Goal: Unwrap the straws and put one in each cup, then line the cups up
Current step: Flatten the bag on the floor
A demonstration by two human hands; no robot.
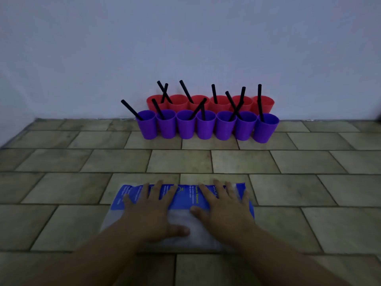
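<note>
Head view: two rows of cups stand on the tiled floor (288, 162) at mid-frame, against the wall (185, 38). Both rows run left to right. The seven purple cups (206, 126) are in front and the six red cups (178, 102) just behind, with neighbours side by side and touching or nearly so. Black straws (186, 91) stick up out of the cups, tips upward. Most lean left or right and several cross each other, while the ones at the right end stand almost upright.

In the lower middle of the frame a blue and clear bag (185, 195) lies flat on the floor, its long axis left to right. The left grip (152, 211) and right grip (224, 207) are bare hands. Both are released, palms down with fingers straight and spread, and press on the bag side by side, fingertips toward the cups.
</note>
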